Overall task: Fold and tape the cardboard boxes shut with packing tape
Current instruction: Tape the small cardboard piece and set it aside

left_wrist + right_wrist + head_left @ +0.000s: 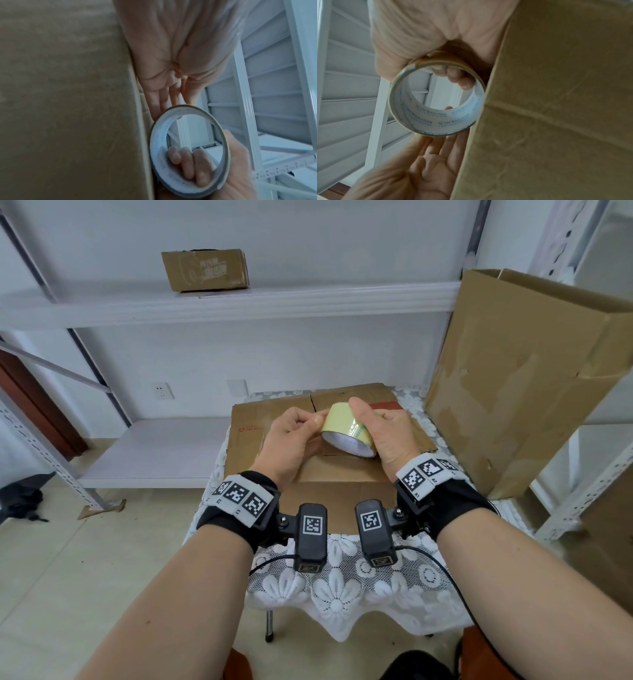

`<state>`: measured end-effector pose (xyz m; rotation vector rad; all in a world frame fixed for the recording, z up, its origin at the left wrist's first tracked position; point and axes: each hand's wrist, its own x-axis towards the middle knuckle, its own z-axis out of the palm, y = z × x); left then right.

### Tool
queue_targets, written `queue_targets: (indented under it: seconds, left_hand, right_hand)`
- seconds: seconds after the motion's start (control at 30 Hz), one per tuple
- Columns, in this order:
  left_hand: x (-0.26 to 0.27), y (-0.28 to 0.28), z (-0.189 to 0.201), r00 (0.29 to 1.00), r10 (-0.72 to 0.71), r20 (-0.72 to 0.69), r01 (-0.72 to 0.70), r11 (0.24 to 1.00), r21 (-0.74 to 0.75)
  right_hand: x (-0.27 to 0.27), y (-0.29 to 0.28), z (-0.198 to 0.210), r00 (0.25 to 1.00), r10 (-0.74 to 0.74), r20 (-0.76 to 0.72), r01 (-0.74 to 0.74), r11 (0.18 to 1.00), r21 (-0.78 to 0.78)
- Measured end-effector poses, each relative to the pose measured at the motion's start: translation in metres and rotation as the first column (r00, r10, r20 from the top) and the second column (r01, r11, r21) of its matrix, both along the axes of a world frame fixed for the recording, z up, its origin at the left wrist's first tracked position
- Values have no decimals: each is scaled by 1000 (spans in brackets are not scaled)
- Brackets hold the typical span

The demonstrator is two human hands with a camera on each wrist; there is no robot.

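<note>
Right-hand fingers [188,166] inside tape roll [188,151]

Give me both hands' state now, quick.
Left hand: pinching the tape roll at its edge.
Right hand: gripping the tape roll, fingers inside the core.

tape roll [347,429]: pale yellow, tilted, held above box | cardboard box [339,474]: brown, flaps closed, on table

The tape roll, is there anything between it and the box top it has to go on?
Nothing visible. The tape roll, gripped by the right hand, hangs directly over the cardboard box.
</note>
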<state>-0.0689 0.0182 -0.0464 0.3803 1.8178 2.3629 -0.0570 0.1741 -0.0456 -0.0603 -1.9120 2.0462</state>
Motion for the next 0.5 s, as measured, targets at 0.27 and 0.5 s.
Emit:
queue_targets:
  seconds: [0.27, 0.5]
  left_hand:
    - [-2, -3, 2, 994, 16, 109, -28, 994, 108]
    - [-2, -4, 5, 983, 106, 148, -133, 973, 186]
  right_hand:
    - [2, 0, 2, 999, 19, 38, -17, 999, -43]
    - [5, -2, 3, 999, 31, 37, -27, 994, -104]
